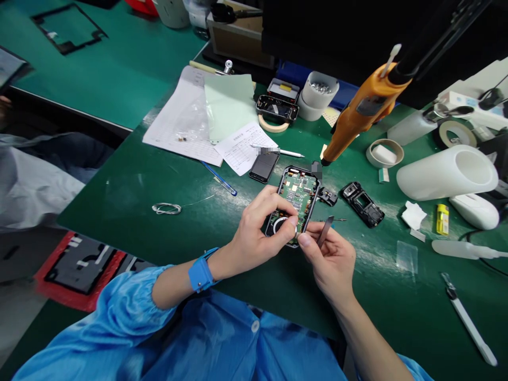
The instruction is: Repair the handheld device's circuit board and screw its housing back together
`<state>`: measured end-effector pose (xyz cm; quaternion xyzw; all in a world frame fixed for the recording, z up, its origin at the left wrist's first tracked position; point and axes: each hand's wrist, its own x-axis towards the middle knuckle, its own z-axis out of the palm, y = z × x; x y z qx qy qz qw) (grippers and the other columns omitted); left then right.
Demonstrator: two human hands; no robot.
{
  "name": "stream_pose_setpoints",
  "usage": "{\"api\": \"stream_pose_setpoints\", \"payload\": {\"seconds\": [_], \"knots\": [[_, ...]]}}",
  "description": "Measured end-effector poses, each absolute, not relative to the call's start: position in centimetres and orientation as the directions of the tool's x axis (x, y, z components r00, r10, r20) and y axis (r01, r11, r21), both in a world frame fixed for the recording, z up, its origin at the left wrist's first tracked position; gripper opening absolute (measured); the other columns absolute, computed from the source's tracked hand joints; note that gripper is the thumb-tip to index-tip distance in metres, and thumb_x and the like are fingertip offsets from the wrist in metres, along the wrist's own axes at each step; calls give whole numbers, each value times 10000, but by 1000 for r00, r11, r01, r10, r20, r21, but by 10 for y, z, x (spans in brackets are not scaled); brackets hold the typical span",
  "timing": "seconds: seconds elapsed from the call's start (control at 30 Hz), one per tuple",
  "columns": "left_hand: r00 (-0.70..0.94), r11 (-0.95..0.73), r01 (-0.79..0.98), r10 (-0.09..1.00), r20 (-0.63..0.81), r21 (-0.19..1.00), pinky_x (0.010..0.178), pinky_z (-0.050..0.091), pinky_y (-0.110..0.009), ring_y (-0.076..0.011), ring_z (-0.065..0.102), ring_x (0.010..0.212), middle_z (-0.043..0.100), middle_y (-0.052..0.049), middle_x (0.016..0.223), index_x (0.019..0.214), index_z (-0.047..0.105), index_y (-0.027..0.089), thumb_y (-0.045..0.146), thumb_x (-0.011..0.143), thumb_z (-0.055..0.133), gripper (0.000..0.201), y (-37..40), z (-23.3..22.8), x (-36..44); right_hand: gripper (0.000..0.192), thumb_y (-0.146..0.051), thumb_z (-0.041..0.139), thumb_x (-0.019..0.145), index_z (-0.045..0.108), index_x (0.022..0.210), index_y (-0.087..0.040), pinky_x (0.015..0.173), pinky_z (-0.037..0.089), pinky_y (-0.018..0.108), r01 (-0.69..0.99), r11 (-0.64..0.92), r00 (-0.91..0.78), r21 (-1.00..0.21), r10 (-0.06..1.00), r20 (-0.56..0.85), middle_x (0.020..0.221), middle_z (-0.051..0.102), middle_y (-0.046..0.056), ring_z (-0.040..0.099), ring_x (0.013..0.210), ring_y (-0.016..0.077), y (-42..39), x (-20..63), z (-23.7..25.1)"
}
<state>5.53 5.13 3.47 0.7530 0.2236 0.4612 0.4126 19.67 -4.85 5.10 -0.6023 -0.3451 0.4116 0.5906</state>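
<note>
Left-hand fingers (291, 219) pinch the lower edge of an opened black handheld device with an exposed green circuit board (296, 203), lying on the dark green worktop (130, 190). The left hand (257, 230) wears a blue wrist strap (201, 273). Touching it, the right hand (331, 259) grips slim metal tweezers (326, 228) between thumb and forefinger, tips raised beside the device. Just right lies a black plastic housing part (363, 203). An orange electric screwdriver (359, 114) hangs above; a small black phone (264, 166) rests nearby.
</note>
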Motion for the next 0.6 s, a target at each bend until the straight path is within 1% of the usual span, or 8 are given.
{"api": "stream_pose_setpoints", "payload": {"seconds": [0.17, 0.37, 0.5, 0.6], "knots": [[480, -565, -20, 718, 504, 825, 737, 497, -323, -174, 617, 861, 663, -7, 934, 1007, 634, 234, 132, 1027, 671, 110, 52, 35, 54, 314, -463, 944, 834, 775, 892, -204, 461, 444, 215, -64, -75, 424, -995, 901, -95, 678, 710, -10, 450, 473, 68, -49, 195, 50], [474, -571, 4, 724, 501, 821, 747, 499, -331, -179, 629, 874, 682, -8, 934, 1002, 634, 233, 135, 1028, 667, 107, 51, 36, 54, 230, -370, 942, 852, 789, 903, -206, 476, 433, 202, -103, -40, 414, -994, 907, -79, 659, 685, -31, 420, 470, 54, -48, 196, 48], [467, -554, 8, 738, 487, 833, 750, 499, -320, -173, 628, 879, 675, -8, 942, 1006, 635, 228, 123, 1030, 662, 112, 50, 35, 55, 236, -396, 934, 861, 796, 906, -209, 479, 427, 202, -101, -38, 413, -994, 908, -77, 663, 679, -33, 403, 474, 52, -49, 197, 48], [467, -545, -14, 737, 488, 838, 779, 511, -315, -168, 625, 893, 668, -8, 950, 1014, 641, 224, 123, 1034, 669, 106, 50, 34, 55, 283, -448, 937, 854, 798, 904, -206, 482, 437, 217, -71, -63, 417, -995, 905, -87, 648, 661, -32, 412, 475, 63, -48, 197, 49]]}}
